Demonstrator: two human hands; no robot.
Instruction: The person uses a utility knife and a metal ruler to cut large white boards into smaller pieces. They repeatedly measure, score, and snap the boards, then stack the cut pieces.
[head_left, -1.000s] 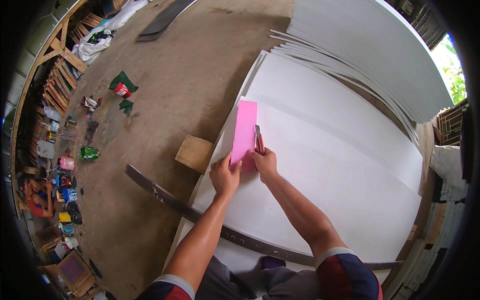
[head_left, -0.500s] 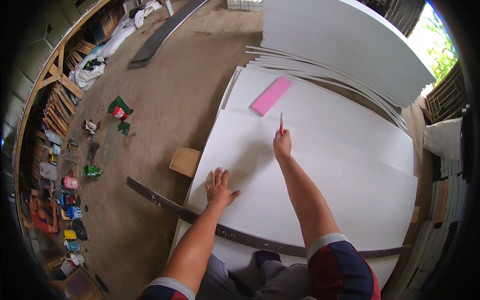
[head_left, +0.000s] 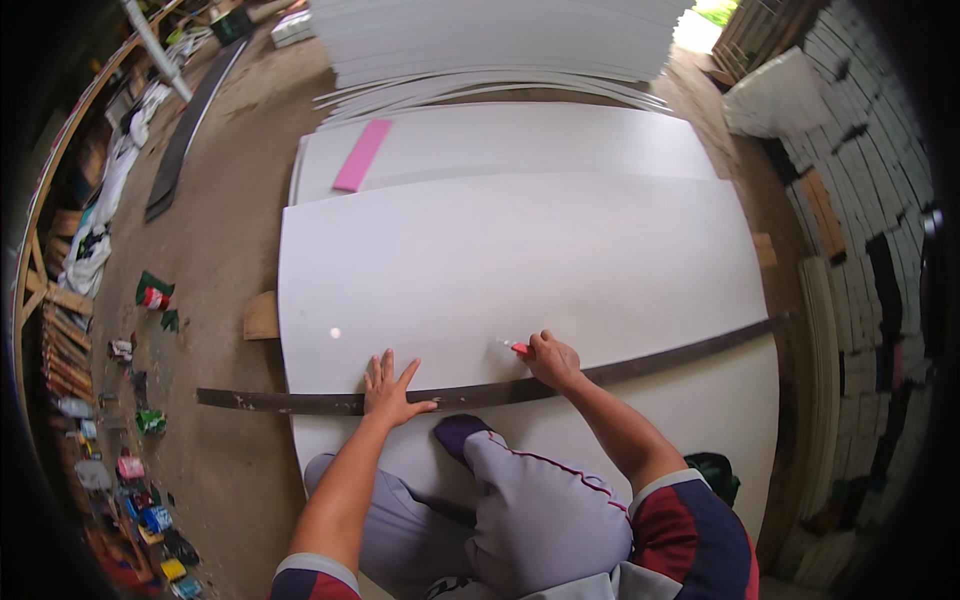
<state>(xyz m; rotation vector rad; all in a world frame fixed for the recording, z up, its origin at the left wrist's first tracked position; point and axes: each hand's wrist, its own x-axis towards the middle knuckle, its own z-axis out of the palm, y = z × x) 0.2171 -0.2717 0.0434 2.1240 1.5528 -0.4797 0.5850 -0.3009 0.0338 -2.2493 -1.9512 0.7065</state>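
Note:
A long dark straightedge strip point(head_left: 680, 358) lies across a large white sheet point(head_left: 520, 260), close in front of my knees. My left hand point(head_left: 390, 395) rests on the strip with fingers spread, their tips reaching past its far edge onto the sheet. In my right hand point(head_left: 553, 362), fingers closed, is a red utility knife point(head_left: 520, 348). Its thin tip points left, just beyond the strip's far edge; whether it touches the sheet I cannot tell. A flat pink block point(head_left: 362, 155) sits on the far left part of the white sheets.
Behind the work stands a tall stack of white sheets point(head_left: 500, 40). White pieces are piled along the right point(head_left: 880, 180). A brown block point(head_left: 262, 316) juts out at the left edge. Several paint cans, including a red can point(head_left: 155, 298), stand on the floor at left.
Both hands have come nearer my body; the left now lies on the dark strip instead of the sheet. The knife has turned from pointing away to pointing left. My view has shifted right.

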